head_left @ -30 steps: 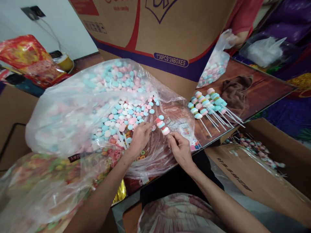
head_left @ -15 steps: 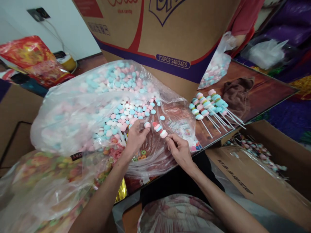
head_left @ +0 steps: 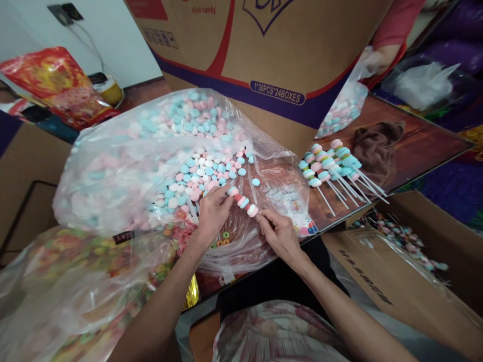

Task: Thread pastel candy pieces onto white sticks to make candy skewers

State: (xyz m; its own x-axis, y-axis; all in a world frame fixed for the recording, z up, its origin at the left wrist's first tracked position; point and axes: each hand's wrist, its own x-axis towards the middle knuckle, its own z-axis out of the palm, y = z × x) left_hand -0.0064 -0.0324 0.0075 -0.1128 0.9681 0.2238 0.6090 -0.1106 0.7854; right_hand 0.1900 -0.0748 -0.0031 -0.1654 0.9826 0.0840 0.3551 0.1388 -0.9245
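My right hand is closed at the lower end of a candy skewer, threaded with white, pink and blue marshmallows and red gummy pieces. At its upper end, my left hand pinches a pink and blue marshmallow between thumb and fingertips. Just behind my left hand, loose marshmallows spill from a large clear plastic bag. Beneath my hands lie ring-shaped gummies and red gummy candies on the plastic. The stick itself is mostly hidden.
Several finished skewers lie on the table to the right, beside a brown cloth. A big cardboard box stands behind. At lower right, an open carton holds more skewers. Another person's hand is by a marshmallow bag.
My left hand has brought the marshmallow against the skewer's upper end, closing the gap seen before. My right hand still grips the lower end. The whole view has shifted slightly.
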